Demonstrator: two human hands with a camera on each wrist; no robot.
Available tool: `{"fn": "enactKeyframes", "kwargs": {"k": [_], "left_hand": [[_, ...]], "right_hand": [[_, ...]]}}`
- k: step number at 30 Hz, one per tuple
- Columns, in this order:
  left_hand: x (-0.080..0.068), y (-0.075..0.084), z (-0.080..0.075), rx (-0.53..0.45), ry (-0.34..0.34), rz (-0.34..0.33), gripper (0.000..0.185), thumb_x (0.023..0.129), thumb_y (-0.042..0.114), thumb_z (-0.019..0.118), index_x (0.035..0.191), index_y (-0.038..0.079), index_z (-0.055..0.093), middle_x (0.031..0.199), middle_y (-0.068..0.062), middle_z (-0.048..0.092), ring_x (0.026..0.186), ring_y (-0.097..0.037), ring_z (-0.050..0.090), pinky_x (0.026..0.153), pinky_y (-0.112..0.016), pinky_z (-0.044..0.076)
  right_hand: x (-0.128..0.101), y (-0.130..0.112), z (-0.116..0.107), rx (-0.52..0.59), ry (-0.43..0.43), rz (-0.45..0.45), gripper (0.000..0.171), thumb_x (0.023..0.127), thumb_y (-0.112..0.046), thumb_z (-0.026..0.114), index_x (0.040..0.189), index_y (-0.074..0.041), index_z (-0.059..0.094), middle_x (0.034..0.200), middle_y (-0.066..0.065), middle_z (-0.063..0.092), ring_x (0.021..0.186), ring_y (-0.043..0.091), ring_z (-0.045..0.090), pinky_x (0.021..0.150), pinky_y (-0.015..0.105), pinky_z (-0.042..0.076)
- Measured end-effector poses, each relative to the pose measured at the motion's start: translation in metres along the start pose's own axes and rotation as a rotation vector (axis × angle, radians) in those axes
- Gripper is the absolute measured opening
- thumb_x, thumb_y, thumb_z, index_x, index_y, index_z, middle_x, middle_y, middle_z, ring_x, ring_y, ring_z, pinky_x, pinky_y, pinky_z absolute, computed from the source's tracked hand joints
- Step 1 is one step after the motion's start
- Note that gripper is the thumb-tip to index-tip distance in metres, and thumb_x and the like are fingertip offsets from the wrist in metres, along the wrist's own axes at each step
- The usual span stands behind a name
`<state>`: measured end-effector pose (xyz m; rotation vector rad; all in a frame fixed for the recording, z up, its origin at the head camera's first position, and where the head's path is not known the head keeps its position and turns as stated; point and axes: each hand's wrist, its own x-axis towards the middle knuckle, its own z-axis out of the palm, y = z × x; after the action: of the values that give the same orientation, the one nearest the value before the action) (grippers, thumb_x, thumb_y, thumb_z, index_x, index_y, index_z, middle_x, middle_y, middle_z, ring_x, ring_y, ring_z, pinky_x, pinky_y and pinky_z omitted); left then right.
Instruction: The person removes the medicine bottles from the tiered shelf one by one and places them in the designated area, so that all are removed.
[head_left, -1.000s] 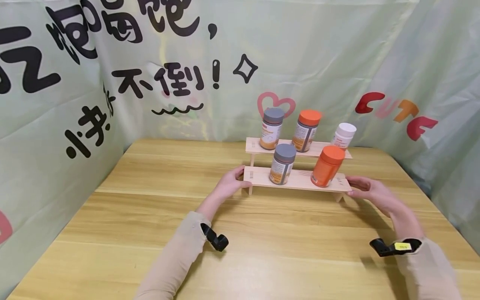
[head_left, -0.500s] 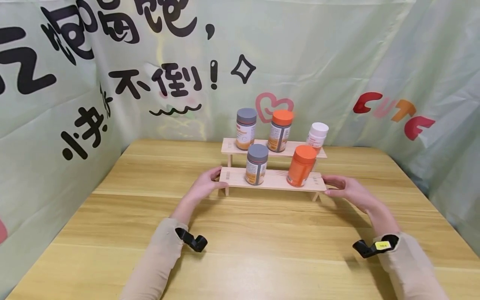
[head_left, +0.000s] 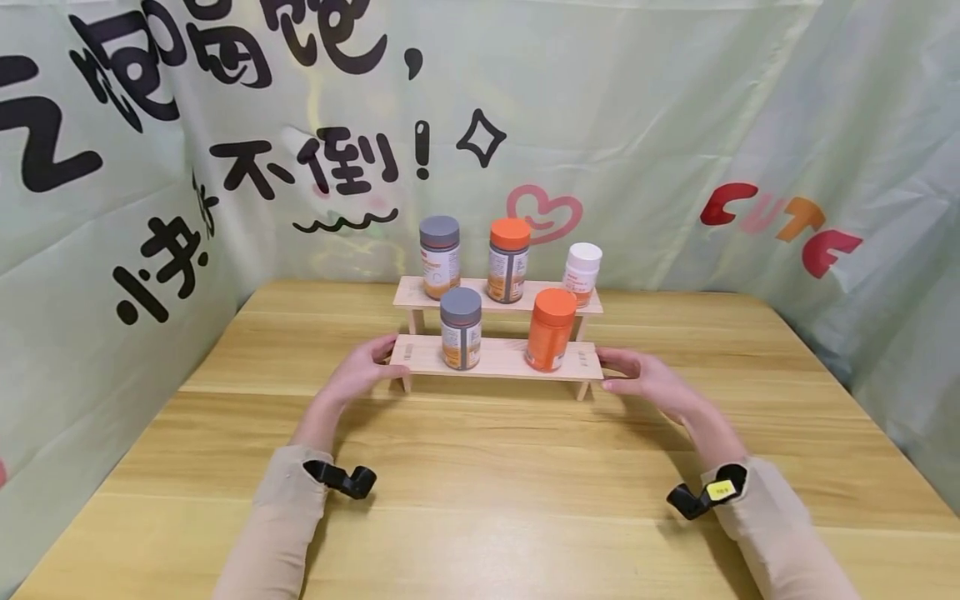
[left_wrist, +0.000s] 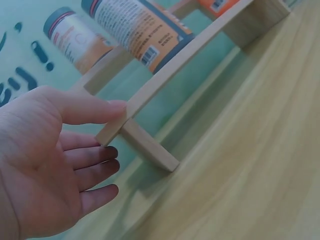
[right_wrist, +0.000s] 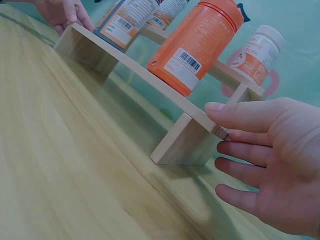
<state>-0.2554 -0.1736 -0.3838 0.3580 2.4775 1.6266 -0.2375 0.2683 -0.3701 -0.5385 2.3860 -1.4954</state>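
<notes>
A two-step wooden shelf stands on the table, toward the back. Its lower step carries a grey-lidded bottle and an all-orange bottle. The upper step holds a grey-lidded bottle, an orange-lidded bottle and a white bottle. My left hand is at the lower step's left end; its thumb tip touches the plank and its fingers lie straight below. My right hand mirrors it at the right end, thumb tip against the plank, beside the orange bottle.
The wooden table is walled on three sides by pale green cloth printed with black characters, a pink heart and coloured letters. A black camera mount sits on each wrist.
The shelf with all its bottles has slid to the left across the table, and both hands have moved with it at its ends. The bottles stay upright.
</notes>
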Motion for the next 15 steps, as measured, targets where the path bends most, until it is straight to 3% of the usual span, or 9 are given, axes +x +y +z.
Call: {"fn": "enactKeyframes", "kwargs": {"k": [15], "left_hand": [[-0.012,-0.014,-0.034,0.001,-0.020,-0.004,0.075,0.085,0.011,0.066,0.142,-0.010,0.022,0.143,-0.029,0.028,0.131,-0.039,0.030,0.107,-0.048,0.026]], "right_hand": [[0.016,-0.009,0.027,0.076,-0.039,0.005,0.063,0.087,-0.002,0.060,0.140,0.008,0.030,0.142,0.026,0.033,0.133,0.039,0.027,0.107,0.051,0.021]]}}
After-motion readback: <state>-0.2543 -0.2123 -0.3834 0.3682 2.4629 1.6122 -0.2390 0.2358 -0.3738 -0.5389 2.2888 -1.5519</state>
